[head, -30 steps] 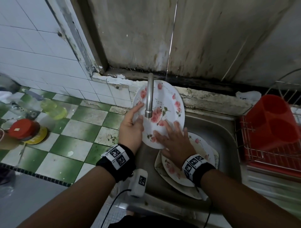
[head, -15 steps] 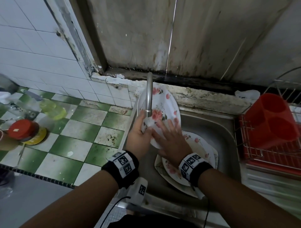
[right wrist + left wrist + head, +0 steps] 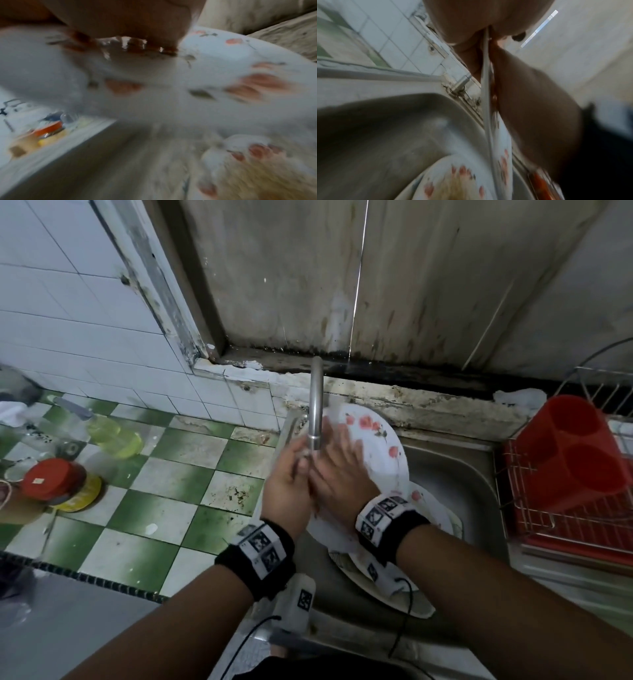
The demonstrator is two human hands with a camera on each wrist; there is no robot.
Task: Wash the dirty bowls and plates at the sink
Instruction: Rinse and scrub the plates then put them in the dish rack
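A white plate with red flowers [image 3: 383, 453] stands tilted on edge under the faucet [image 3: 315, 405], over the steel sink [image 3: 455, 484]. My left hand [image 3: 294, 470] grips the plate's left rim, thumb on the front; in the left wrist view the plate [image 3: 486, 94] is seen edge-on in that hand [image 3: 462, 33]. My right hand [image 3: 339, 463] lies flat with spread fingers on the plate's face, wet in the right wrist view [image 3: 128, 20] against the plate [image 3: 171, 94]. More flowered plates [image 3: 435, 508] lie stacked in the sink beneath, partly hidden by my arms.
A wire dish rack [image 3: 548, 518] with a red cutlery holder [image 3: 575, 450] stands right of the sink. On the green-and-white tiled counter [image 3: 171, 474] at the left are a red-lidded jar [image 3: 51, 477] and a yellow-green bottle [image 3: 113, 433]. A grimy wall ledge [image 3: 428, 402] runs behind.
The plate has turned more edge-on and shifted right. Both hands have risen close under the spout, and my right hand has slid up the plate's face.
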